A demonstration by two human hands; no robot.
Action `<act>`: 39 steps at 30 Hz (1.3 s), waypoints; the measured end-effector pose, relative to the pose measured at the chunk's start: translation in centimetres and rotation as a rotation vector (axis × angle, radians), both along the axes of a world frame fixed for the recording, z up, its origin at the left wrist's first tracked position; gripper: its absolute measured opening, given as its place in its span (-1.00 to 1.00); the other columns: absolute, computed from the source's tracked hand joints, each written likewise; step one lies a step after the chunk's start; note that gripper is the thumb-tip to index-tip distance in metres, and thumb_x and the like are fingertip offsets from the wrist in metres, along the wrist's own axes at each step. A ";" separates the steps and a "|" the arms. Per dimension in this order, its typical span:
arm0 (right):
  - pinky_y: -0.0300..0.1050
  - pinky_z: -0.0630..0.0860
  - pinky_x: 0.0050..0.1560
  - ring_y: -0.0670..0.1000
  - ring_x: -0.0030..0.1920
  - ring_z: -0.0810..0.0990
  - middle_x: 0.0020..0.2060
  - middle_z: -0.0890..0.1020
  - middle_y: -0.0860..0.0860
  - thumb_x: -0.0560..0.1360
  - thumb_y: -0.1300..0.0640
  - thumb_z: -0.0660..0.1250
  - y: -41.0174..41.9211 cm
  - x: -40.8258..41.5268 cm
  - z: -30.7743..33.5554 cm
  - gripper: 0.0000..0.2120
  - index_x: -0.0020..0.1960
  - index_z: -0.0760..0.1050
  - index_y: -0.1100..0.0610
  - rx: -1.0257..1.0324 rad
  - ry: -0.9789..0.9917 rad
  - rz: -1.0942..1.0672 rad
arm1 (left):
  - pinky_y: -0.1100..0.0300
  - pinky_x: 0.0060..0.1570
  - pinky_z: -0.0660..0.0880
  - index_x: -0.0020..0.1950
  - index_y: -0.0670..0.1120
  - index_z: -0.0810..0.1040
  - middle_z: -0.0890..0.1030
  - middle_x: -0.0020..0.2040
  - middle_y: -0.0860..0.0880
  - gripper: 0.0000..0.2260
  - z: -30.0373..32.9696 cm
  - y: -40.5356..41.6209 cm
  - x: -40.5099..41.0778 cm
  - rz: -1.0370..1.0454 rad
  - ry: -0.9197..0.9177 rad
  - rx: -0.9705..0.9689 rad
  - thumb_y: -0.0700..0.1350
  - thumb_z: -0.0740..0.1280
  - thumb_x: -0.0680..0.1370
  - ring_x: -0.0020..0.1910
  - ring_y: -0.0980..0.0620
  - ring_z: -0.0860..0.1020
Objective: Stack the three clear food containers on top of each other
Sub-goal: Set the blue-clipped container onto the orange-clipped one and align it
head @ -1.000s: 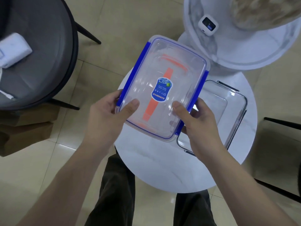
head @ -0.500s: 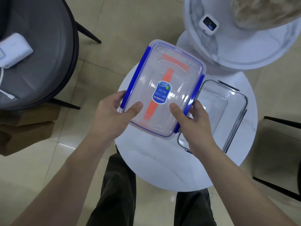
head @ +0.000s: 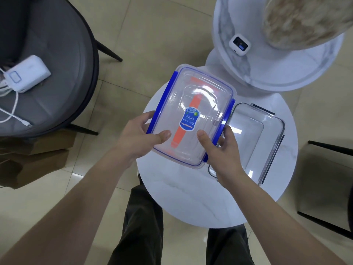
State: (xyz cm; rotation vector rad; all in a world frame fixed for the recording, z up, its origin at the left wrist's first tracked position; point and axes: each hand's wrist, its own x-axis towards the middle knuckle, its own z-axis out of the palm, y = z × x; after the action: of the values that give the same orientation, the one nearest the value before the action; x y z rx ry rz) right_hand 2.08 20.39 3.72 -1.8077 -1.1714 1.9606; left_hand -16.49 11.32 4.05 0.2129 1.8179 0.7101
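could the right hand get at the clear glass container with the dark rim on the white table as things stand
Probably yes, but not freely. The right hand sits right over the near-left corner of the clear glass container with the dark rim, with nothing between them. Yet it is closed on the blue-clipped clear plastic container, shared with the left hand.

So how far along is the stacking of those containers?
Early on, by the look of it. Both hands, left hand and right hand, hold the blue-clipped container over the small round table. The clear container sits beside it, unstacked. An orange-marked one seems to lie underneath; nothing is clearly stacked yet.
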 end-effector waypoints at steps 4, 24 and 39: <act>0.06 0.72 -0.07 0.04 0.06 0.73 0.21 0.65 0.02 0.49 0.07 0.50 0.0 0.1 -0.4 -0.46 0.41 0.38 -0.05 -0.013 -0.004 -0.003 | -0.16 0.12 0.65 0.43 0.04 0.44 0.66 0.21 -0.01 -0.33 -0.2 0.0 0.0 -0.004 0.011 0.015 0.06 0.54 0.35 0.19 -0.09 0.65; 0.03 0.70 0.01 0.05 0.08 0.73 0.20 0.66 0.07 0.41 -0.10 0.54 -1.5 0.0 -2.2 -0.34 0.42 0.36 -0.01 -0.008 -0.046 -0.102 | -0.15 0.08 0.67 0.50 0.03 0.36 0.67 0.21 0.00 -0.17 -1.3 -1.5 0.2 0.097 -0.024 0.163 0.12 0.57 0.28 0.13 -0.05 0.70; -0.20 0.62 -0.19 0.01 -0.04 0.73 0.13 0.67 0.09 0.42 -0.07 0.53 -0.7 -0.1 5.5 -0.44 0.32 0.36 -0.09 0.084 0.033 -0.081 | 0.22 -0.25 0.67 0.47 0.03 0.37 0.75 -0.01 0.11 -0.24 6.0 -2.1 1.6 0.208 0.020 0.294 0.02 0.53 0.30 -0.04 0.10 0.75</act>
State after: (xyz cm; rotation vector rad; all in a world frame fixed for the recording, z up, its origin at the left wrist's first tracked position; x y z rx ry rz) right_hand 1.94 19.74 9.27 -1.7465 -1.1349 1.8613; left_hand -14.88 9.20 10.08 0.2262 1.7655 1.1264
